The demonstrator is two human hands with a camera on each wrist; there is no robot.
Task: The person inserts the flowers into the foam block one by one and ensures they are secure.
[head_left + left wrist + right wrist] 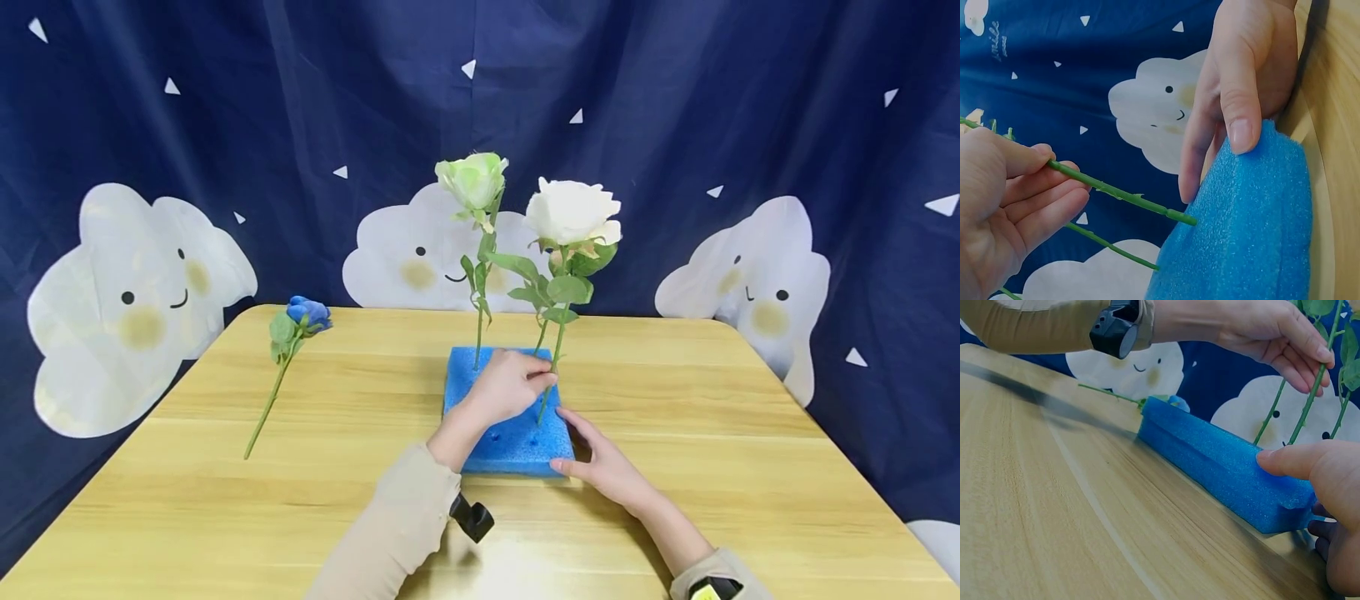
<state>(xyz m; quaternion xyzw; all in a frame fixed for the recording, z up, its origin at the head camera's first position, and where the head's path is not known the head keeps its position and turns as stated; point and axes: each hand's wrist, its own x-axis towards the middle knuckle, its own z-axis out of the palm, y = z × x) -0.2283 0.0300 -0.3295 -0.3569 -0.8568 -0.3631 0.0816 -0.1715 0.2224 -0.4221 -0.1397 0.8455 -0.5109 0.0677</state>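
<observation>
My left hand (513, 387) pinches the green stem (1110, 189) of a white rose (573, 212) between thumb and fingers. The stem's lower end meets the top of a blue foam block (517, 450). With the thumb on its near side and the fingers at its right side, my right hand (607, 467) holds the block's near right corner. A pale green rose (472, 179) stands upright in the block's far left part. Another stem (541, 333) rises just behind the held one, its flower hidden by the white rose. Small holes show in the foam's near part.
On the left of the wooden table (360, 417) lies a blue rose (307, 313), its stem towards me. A dark blue curtain (637, 100) with white clouds hangs behind the table. A black wrist device (472, 518) sits on my left sleeve.
</observation>
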